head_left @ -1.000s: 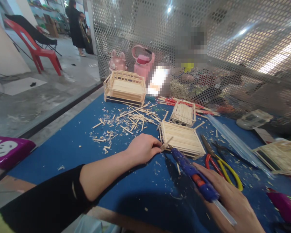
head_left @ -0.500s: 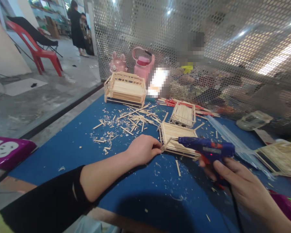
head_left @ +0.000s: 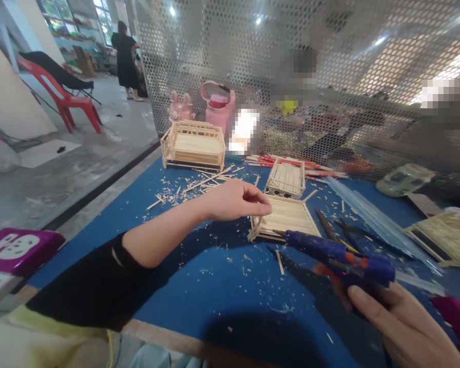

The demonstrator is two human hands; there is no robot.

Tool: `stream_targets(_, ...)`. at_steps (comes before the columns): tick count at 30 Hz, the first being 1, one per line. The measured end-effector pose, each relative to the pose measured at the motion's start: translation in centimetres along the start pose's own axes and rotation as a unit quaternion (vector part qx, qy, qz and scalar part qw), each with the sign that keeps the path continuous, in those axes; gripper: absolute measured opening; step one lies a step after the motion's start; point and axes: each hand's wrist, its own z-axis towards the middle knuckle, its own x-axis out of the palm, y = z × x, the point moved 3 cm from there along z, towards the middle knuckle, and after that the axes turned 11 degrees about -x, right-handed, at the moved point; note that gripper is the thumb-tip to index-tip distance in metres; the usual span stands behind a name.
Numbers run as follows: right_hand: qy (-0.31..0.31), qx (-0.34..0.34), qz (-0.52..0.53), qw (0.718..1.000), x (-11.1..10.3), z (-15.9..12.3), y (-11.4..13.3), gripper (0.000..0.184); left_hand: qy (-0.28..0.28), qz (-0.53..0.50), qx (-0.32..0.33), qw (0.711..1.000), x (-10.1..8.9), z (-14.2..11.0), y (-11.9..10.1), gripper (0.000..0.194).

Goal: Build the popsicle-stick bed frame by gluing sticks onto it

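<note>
My left hand (head_left: 235,200) is closed in a pinch over the near left corner of a small slatted frame of wooden sticks (head_left: 289,214). Its thumb and finger meet at the top of a short wooden stick (head_left: 258,225) standing at that corner; the exact contact is partly hidden. My right hand (head_left: 402,317) grips a blue hot glue gun (head_left: 329,251), whose nozzle points left at the frame's near edge. Behind the frame sits a smaller stick piece (head_left: 286,178) with rails.
A finished-looking stick bench (head_left: 194,145) stands at the back left, before a pink bottle (head_left: 217,112). Stick scraps (head_left: 176,194) litter the blue table. Pliers (head_left: 352,232), clear glue sticks (head_left: 364,214) and another stick piece (head_left: 444,237) lie right. A perforated metal screen (head_left: 214,46) rises behind.
My left hand has risen from the frame's lower corner to the top of the corner stick. The glue gun has drawn back right and down, its nozzle now lower and away from the stick.
</note>
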Motion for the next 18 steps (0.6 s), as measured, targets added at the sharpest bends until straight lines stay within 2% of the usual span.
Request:
stream_targets(6,0.002,-0.017,-0.054,0.998,-0.1,-1.4,-0.2,0.044,0.006,0.029,-0.042,0.999,0.8,0.4,0.2,0.026)
stream_targets(12,0.02,-0.114,-0.119,0.986,0.2,-1.5,-0.6,0.041,0.018,0.007,-0.027,0.999,1.2,0.9,0.4,0.029)
stream_targets(18,0.012,-0.148,-0.14,0.979,0.2,-1.4,-0.6,0.041,0.012,-0.034,-0.02,0.999,1.4,1.3,1.0,0.027)
